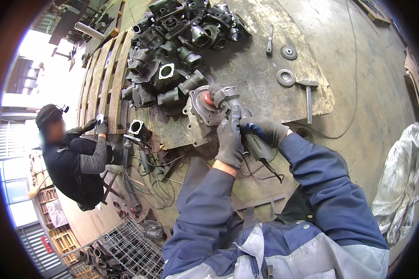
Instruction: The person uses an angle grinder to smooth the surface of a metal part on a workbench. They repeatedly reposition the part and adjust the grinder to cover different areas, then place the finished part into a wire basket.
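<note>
A: What did the fingers grasp?

B: The gloved fingers of the left hand (229, 139) and the right hand (268, 130) were wrapped on the angle grinder (260, 148). Their undersides were hidden, so the full wrap and the force of the grip could not be told.

A: Where did the tool lie?

B: Its body passed between and below the fingers. Its red working end (208, 98) lay beyond the left fingertips, at the flanged casting (200, 112); whether the two touched was unclear. The power cord (273, 171) trailed on the near side of the right fingers.

A: How was the grinder expected to handle?

B: Probably as a stiff, fairly heavy, head-weighted body, its smooth casing somewhat slippery without gloves. The best hold was judged to be one hand behind the head and one on the rear casing, fingers clear of the red end and the cord.

A: And the casting?

B: It appeared rigid, dense and hardly fragile; its outer flange rim, left of the fingers, seemed the natural place for lifting.
</note>
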